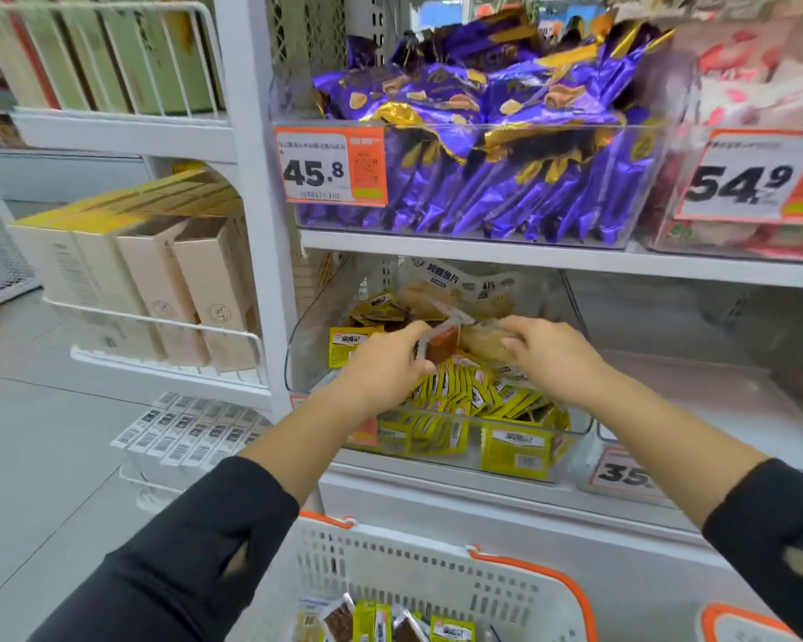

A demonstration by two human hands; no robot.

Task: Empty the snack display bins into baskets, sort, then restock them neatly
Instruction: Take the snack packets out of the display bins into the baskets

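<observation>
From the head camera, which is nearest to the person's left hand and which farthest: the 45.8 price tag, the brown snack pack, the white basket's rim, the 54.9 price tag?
1. Brown snack pack: pinched in the left hand.
2. White basket's rim: below, by the forearm.
3. 45.8 price tag: on the bin above; close to the basket's rim in distance.
4. 54.9 price tag: upper right.

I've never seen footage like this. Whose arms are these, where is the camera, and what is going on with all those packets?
There is no machine: a person wears a camera on the head, looking down at their own hands. Both reach into a clear bin of yellow snack packets on a shop shelf. The left hand pinches a small brown packet; the right hand curls its grip round a pale packet. Below stands a white basket already holding a few packets. Purple packets fill the bin above.
</observation>
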